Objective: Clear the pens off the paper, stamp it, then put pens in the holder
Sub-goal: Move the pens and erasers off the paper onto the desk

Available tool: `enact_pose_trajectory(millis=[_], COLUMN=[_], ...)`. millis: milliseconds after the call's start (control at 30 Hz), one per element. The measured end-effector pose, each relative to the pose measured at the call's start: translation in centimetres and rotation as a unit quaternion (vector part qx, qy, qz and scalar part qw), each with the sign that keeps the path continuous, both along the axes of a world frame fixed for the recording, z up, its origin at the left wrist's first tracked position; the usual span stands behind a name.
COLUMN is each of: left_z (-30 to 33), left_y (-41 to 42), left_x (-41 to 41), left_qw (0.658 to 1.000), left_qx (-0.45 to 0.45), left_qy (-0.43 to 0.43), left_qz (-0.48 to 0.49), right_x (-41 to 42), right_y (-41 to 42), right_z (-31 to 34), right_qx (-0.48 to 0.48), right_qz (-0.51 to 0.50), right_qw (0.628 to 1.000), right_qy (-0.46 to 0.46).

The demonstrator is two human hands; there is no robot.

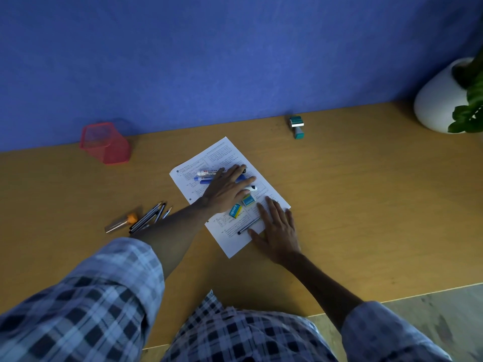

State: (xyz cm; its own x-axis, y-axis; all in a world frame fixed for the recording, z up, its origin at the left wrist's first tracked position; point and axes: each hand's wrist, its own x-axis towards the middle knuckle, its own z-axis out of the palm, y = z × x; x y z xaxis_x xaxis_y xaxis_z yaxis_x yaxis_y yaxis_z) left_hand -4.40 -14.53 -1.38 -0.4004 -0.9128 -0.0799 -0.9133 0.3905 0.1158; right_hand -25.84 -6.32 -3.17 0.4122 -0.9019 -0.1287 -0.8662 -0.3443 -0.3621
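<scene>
On the wooden desk, backed by a blue wall, everything is spread out pretty loosely. Biggest thing around is the white round planter with green leaves, far right corner. Next is the printed paper, lying at an angle mid-desk. The red mesh holder stands well off to the left against the wall, nothing visibly sticking out of it.

Left hand is spread flat, fingers open, lying over the markers on the upper half of the sheet; can't really tell if it's gripping any of them or only resting on top. Right hand is also open and flat, palm down, pressing on the lower right edge of the sheet, holding nothing.

Poking out from under the left hand: a white marker and a blue pen, side by side. A bunch of dark pencils lies off the sheet to the left, beside a clear tube with an orange cap. The teal stamp sits near the wall, well apart from the sheet. Two small eraser packs sit mid-sheet, and one thin dark pen lies just beside the right thumb.
</scene>
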Motion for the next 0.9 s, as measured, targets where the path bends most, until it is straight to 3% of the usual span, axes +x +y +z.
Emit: enact_pose_trajectory(millis=[267,667,900], left_z=[0.6,1.5,1.4], left_y=[0.2,0.4,2.2], left_x=[0.5,2.8,6.2], left_qw=[0.997,0.985,0.966], left_qx=[-0.039,-0.019,-0.013], left_qy=[0.041,-0.012,0.015], left_qz=[0.056,0.172,0.258], right_x=[0.0,0.0,-0.1], right_y=[0.0,0.0,0.0], right_z=[-0.1,0.0,-0.3], right_qx=[0.003,0.001,-0.009], right_qz=[-0.002,0.001,0.003], right_qw=[1.000,1.000,1.000], right_qy=[-0.007,-0.004,-0.002])
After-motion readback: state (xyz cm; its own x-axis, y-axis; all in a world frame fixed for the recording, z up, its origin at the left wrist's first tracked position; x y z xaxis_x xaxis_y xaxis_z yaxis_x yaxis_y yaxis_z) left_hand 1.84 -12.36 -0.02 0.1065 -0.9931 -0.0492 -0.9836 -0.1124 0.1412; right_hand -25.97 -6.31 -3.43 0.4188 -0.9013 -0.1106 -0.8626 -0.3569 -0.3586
